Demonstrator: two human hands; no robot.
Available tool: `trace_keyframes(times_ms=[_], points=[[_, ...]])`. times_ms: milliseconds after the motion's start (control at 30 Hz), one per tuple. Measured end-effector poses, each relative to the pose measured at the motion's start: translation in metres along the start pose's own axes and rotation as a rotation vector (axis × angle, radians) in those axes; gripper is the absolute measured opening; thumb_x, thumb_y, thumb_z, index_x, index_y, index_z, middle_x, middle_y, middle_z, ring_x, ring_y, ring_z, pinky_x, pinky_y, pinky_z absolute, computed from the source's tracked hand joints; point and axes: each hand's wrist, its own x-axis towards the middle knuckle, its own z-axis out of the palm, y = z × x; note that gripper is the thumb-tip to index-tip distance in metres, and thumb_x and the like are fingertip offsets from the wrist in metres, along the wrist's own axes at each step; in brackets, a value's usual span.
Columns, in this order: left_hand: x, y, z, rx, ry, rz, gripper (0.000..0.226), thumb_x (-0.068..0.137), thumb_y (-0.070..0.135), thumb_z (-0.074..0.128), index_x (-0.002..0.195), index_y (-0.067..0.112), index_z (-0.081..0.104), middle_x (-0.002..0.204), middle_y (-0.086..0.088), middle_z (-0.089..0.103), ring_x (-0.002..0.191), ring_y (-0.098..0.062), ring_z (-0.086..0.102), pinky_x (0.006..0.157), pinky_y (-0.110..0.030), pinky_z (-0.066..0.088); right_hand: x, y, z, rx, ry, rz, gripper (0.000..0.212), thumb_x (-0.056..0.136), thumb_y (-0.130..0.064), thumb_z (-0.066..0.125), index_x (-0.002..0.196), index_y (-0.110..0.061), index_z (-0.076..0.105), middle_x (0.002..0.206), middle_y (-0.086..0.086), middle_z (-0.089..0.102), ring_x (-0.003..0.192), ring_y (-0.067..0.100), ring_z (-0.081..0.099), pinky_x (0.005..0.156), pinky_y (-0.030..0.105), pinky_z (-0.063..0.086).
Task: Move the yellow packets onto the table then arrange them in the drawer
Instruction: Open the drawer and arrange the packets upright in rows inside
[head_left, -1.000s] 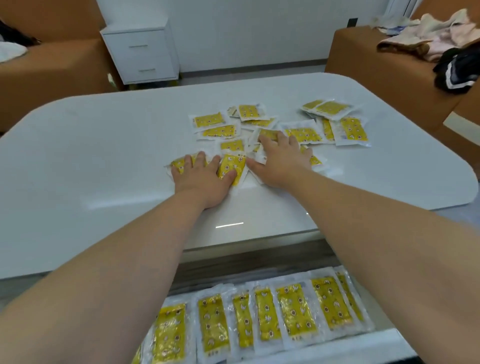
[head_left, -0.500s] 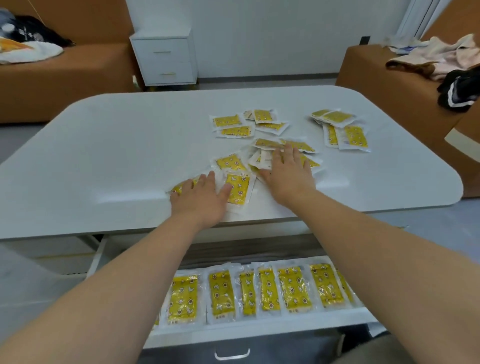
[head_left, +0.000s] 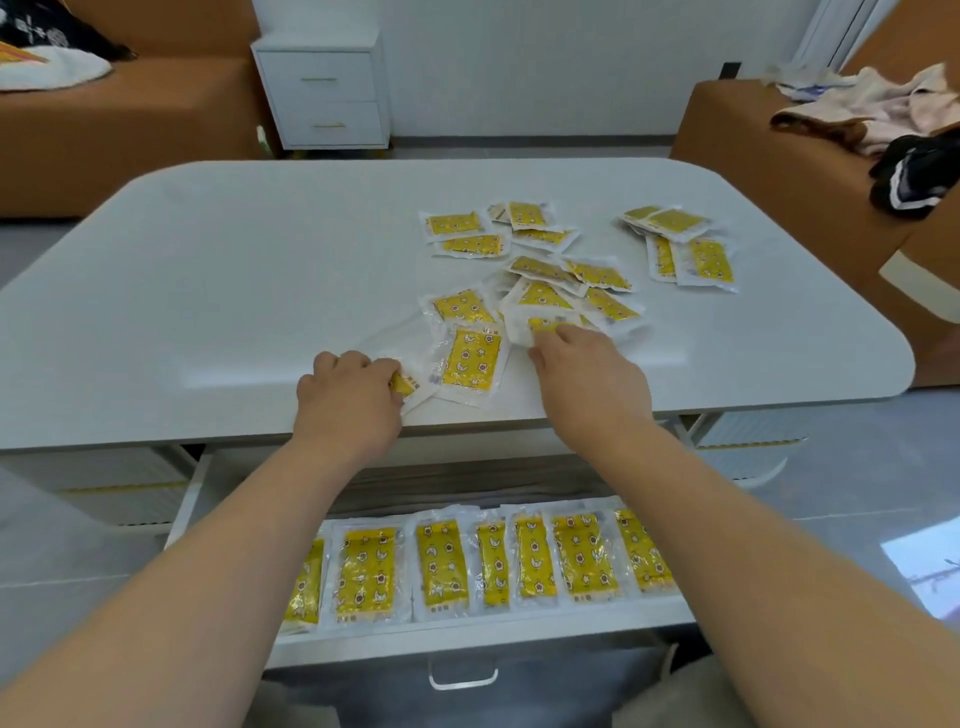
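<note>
A white, round-cornered table top (head_left: 208, 291) fills the middle of the view, with an open white drawer (head_left: 467, 636) pulled out below its near edge. On the right half of the table top lie yellow patterned packets in clear plastic wrap (head_left: 470, 358), scattered and partly overlapping. The left hand (head_left: 353, 395) rests at the near edge, its fingers curled around one small packet (head_left: 413, 387) that sticks out to the right of the knuckles. The right hand (head_left: 587, 379), near it on the right, has bent fingers that pinch the near end of a crumpled packet (head_left: 524, 325) in the central pile. A row of packets (head_left: 439, 564) lies side by side in the drawer. Beyond the table stand a white two-drawer cabinet (head_left: 322, 88) and orange sofas (head_left: 130, 124). A heap of clothing (head_left: 883, 109) lies on the right sofa.
</note>
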Motion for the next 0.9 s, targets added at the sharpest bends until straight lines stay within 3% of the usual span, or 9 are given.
trace_keyframes(times_ms=[167,267,333,500,700,833,900], points=[[0.001,0.0,-0.003,0.037,-0.005,-0.019,0.041,0.102,0.043,0.044,0.137,0.025,0.05,0.133,-0.009,0.052,0.121,-0.031,0.045,0.096,-0.042,0.038,-0.014,-0.014,0.011,0.018,-0.181,0.011,0.046,0.105,-0.051,0.036,0.122,-0.018,0.063,0.125,0.004,0.054,0.12,0.027,0.05,0.086,0.044,0.051],[0.003,-0.001,-0.003,0.044,0.005,-0.034,0.046,0.099,0.047,0.047,0.136,0.02,0.049,0.132,-0.01,0.052,0.12,-0.032,0.047,0.095,-0.043,0.039,-0.008,-0.015,0.007,0.044,-0.126,0.094,0.053,0.104,-0.058,0.032,0.121,-0.02,0.065,0.128,0.005,0.053,0.12,0.028,0.049,0.088,0.045,0.05],[0.004,0.0,-0.004,-0.007,-0.014,-0.068,0.053,0.097,0.049,0.049,0.141,0.02,0.045,0.136,-0.013,0.048,0.125,-0.034,0.043,0.099,-0.045,0.038,-0.001,-0.013,0.003,0.035,-0.084,0.174,0.051,0.104,-0.057,0.035,0.128,-0.018,0.058,0.133,0.009,0.049,0.123,0.031,0.047,0.088,0.046,0.047],[0.008,-0.001,-0.005,-0.147,-0.064,-0.148,0.065,0.092,0.055,0.055,0.146,0.023,0.04,0.14,-0.013,0.039,0.131,-0.035,0.036,0.106,-0.047,0.034,0.008,-0.013,0.007,0.105,-0.171,0.302,0.063,0.097,-0.05,0.058,0.142,-0.012,0.037,0.139,0.019,0.041,0.126,0.039,0.044,0.092,0.048,0.046],[0.008,-0.013,0.002,-0.176,-0.091,-0.121,0.069,0.093,0.063,0.048,0.15,0.026,0.034,0.143,-0.009,0.031,0.133,-0.034,0.029,0.106,-0.046,0.032,0.014,-0.014,0.012,0.394,-0.224,0.394,0.061,0.085,-0.037,0.075,0.13,-0.015,0.041,0.13,0.016,0.043,0.108,0.037,0.056,0.088,0.043,0.049],[0.0,-0.017,0.011,-0.06,-0.059,-0.014,0.073,0.099,0.064,0.03,0.158,0.023,0.017,0.156,-0.009,0.022,0.137,-0.036,0.023,0.108,-0.05,0.031,0.013,-0.013,0.01,0.493,-0.204,0.323,0.044,0.081,-0.028,0.077,0.113,-0.023,0.047,0.106,0.0,0.055,0.082,0.013,0.055,0.061,0.03,0.042],[-0.004,-0.018,0.017,-0.036,-0.048,0.014,0.073,0.1,0.064,0.022,0.16,0.023,0.01,0.161,-0.007,0.017,0.141,-0.035,0.02,0.11,-0.051,0.028,0.011,-0.013,0.01,0.504,-0.208,0.302,0.041,0.081,-0.027,0.078,0.112,-0.024,0.052,0.099,-0.007,0.055,0.076,0.004,0.048,0.056,0.024,0.037]])
